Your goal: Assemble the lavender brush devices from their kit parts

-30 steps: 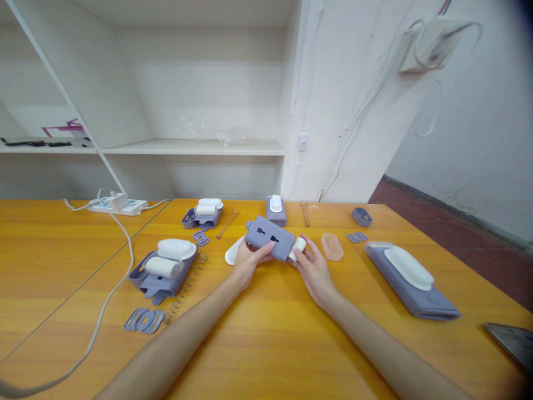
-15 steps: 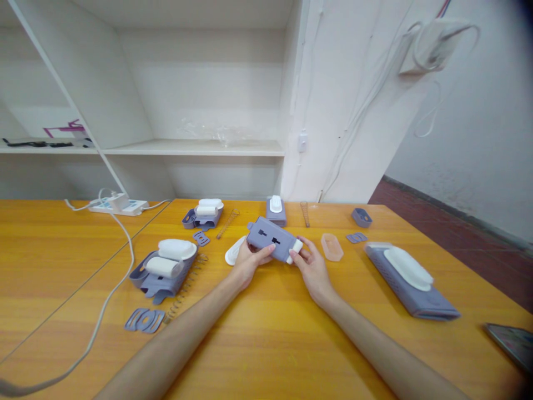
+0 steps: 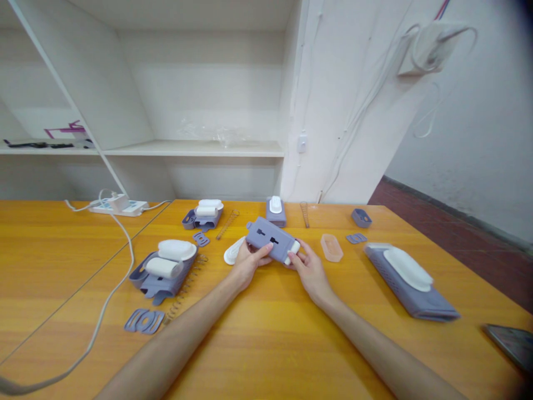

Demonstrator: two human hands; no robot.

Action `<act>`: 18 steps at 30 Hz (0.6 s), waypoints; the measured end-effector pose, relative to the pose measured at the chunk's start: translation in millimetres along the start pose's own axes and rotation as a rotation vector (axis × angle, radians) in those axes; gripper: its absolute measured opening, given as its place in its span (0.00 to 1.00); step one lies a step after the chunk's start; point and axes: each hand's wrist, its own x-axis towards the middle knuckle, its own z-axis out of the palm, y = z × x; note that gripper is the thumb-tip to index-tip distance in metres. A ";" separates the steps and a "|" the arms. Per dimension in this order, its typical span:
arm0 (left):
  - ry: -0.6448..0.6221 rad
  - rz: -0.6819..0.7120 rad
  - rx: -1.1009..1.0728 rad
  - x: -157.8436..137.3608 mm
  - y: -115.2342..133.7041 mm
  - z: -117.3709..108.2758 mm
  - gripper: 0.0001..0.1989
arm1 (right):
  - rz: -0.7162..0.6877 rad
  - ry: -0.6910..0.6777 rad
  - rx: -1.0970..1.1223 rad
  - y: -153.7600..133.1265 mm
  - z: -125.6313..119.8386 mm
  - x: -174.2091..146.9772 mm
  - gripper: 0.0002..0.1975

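Observation:
Above the middle of the table I hold a purple-grey plastic case [image 3: 266, 236] with two dark keyhole-like slots in its upper face. My left hand [image 3: 249, 263] is closed round its near left side, thumb lying on the face beside a slot. At its right end sits a white piece [image 3: 293, 251], gripped between the thumb and fingers of my right hand [image 3: 310, 269]. A white oval part [image 3: 234, 253] lies on the table just behind my left hand. To the right of my right hand is a translucent pinkish tray [image 3: 332, 248].
At left, purple-grey housings [image 3: 160, 291] carry white parts, near a coil spring [image 3: 185, 291] and flat cut-out plates [image 3: 144, 321]. Another case with a white cover [image 3: 410, 268] lies right, a phone-like dark slab [image 3: 510, 341] at the edge. A white cable [image 3: 132, 250] crosses the left side.
The case has shifted very slightly left and down together with both hands. Both grips look the same, and the things on the table stay put.

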 end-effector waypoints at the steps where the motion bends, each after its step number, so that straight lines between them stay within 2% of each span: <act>1: 0.004 0.001 -0.001 -0.1 0.2 0.3 0.27 | 0.005 -0.010 -0.001 -1.0 0.2 -0.4 0.28; 6: 0.005 0.002 -0.016 -0.5 2.2 1.9 0.26 | 0.010 -0.018 0.002 0.1 3.2 -2.7 0.37; 10: -0.001 0.003 -0.027 -0.8 3.1 2.3 0.26 | -0.046 -0.023 -0.079 5.5 5.7 -4.4 0.46; 18: -0.026 0.014 -0.022 -0.3 0.6 -0.3 0.26 | -0.094 -0.047 -0.234 3.3 2.8 -2.3 0.32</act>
